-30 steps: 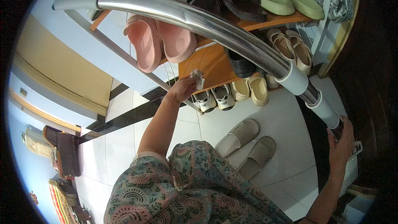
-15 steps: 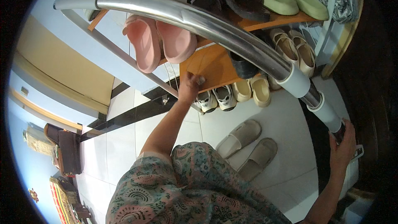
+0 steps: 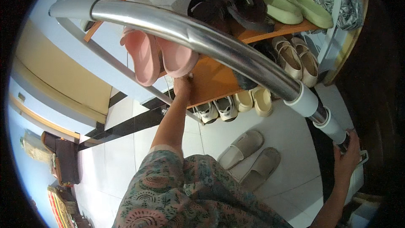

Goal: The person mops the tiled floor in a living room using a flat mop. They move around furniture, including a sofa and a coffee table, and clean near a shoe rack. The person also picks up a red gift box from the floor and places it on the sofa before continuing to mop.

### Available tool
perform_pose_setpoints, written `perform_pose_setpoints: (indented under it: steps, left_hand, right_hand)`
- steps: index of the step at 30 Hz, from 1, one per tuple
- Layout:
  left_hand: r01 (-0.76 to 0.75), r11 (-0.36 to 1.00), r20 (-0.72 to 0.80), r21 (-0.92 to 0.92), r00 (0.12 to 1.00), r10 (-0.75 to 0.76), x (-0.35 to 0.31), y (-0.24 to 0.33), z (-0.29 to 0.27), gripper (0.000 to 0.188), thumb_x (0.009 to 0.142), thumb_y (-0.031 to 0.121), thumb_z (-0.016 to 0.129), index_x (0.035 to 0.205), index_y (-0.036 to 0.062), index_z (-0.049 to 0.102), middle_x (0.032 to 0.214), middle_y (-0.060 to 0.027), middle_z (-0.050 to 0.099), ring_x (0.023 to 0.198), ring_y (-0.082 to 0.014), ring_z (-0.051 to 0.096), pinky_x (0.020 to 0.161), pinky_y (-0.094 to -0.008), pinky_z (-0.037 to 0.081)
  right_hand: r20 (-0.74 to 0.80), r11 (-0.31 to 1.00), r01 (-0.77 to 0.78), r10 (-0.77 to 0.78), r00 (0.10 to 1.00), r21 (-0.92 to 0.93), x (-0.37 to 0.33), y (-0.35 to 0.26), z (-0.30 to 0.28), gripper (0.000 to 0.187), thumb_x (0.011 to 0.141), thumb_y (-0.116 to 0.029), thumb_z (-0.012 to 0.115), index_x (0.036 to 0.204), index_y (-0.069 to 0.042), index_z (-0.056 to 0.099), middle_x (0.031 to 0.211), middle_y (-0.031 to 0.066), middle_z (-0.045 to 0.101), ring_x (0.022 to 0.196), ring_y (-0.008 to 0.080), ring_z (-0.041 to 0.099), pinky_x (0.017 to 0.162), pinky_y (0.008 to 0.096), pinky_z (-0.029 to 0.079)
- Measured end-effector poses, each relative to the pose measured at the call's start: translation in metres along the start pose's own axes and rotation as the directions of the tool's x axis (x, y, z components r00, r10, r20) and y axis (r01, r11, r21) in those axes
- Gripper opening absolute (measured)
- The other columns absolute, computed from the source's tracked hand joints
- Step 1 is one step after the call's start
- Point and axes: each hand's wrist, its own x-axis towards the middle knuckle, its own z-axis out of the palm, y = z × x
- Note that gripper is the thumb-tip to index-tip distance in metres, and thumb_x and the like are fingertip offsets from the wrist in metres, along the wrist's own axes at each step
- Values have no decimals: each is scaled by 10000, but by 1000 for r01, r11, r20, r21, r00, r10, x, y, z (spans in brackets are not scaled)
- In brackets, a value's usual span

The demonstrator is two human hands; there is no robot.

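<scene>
Working a pale wad (image 3: 190, 76) over the brown shelf (image 3: 213, 80) seems to be the step in hand. The wad appears to be held in the left hand (image 3: 182, 88) at the shelf's left end; only a scrap is seen, the fingers being partly hidden by a pink clog (image 3: 177, 61). The near right end of the metal tube (image 3: 228, 52) is grasped by the right hand (image 3: 348, 148). For the next move, the left hand would need to be kept low, so that the clog is not knocked. A second ago, the wad was plainly seen, clear of the clog; the right hand's grip is unchanged.
</scene>
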Motion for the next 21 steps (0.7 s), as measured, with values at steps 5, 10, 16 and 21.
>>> perform_pose_setpoints:
  steps: [5, 10, 16, 21]
  left_hand:
    - [194, 954, 137, 229, 964, -229, 20, 37, 38, 349, 839, 193, 444, 1154, 63, 516, 1157, -169, 516, 1052, -301, 493, 881, -383, 381]
    - [-570, 815, 420, 107, 768, 483, -55, 77, 43, 359, 737, 69, 525, 1094, 46, 542, 1081, -171, 514, 977, -332, 485, 845, -401, 406]
    - [-637, 770, 539, 26, 658, 526, -96, 62, -17, 396, 767, 79, 533, 1162, 107, 530, 1195, -124, 492, 1064, -302, 478, 897, -365, 411]
    - [-235, 913, 393, 333, 915, 92, -16, 34, 28, 284, 866, 166, 438, 1098, 47, 550, 1118, -158, 537, 1006, -317, 533, 850, -379, 435]
  right_hand:
    - [77, 986, -113, 104, 992, 120, 3, -17, -8, 546, 668, 66, 631, 1164, -75, 450, 1188, 146, 466, 1100, 327, 466, 909, 436, 384]
    - [69, 999, -51, 52, 996, -17, 1, -12, -4, 514, 765, -7, 595, 1233, -42, 388, 1194, 169, 472, 1121, 309, 463, 908, 430, 398]
    - [30, 1000, 5, -5, 1000, 2, 0, -5, -6, 511, 748, 5, 597, 1219, -39, 401, 1165, 169, 490, 1097, 310, 480, 900, 419, 401]
    - [47, 989, -80, 75, 996, 122, -5, -13, -7, 513, 700, 50, 616, 1171, -39, 433, 1135, 159, 501, 1073, 303, 493, 885, 407, 409]
